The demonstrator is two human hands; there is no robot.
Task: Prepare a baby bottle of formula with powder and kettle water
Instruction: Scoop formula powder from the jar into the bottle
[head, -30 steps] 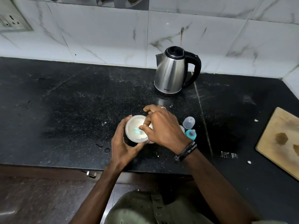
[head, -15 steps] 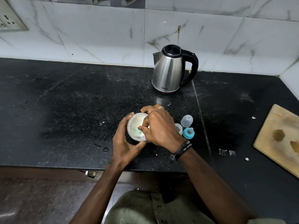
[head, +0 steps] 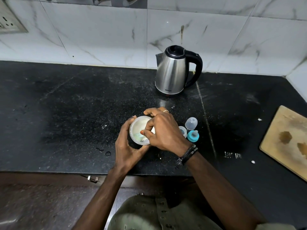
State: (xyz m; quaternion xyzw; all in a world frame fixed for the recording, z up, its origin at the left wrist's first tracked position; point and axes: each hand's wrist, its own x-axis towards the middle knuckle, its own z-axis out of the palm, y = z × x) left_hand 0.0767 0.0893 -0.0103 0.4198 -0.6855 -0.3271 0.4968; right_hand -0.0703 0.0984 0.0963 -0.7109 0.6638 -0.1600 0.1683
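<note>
A round tub of white formula powder (head: pixel 138 128) stands on the black counter (head: pixel 74 117) near its front edge. My left hand (head: pixel 127 146) grips the tub's side. My right hand (head: pixel 163 130) reaches into the tub, its fingers pinching a pale blue scoop (head: pixel 138 135) half buried in powder. Just right of that hand stand the open baby bottle (head: pixel 182 131), mostly hidden, a clear cap (head: pixel 191 122) and the teal ring with its teat (head: pixel 193 135). A steel kettle (head: pixel 171 75) with a black handle sits at the back by the wall.
A wooden cutting board (head: pixel 285 140) lies at the right edge of the counter. A wall socket (head: pixel 8 24) is on the tiles at top left. Water drops (head: pixel 106 152) and white specks dot the counter near the tub.
My right hand has shifted slightly inside the tub with the scoop. My left hand keeps its grip on the tub. The view has drifted a little.
</note>
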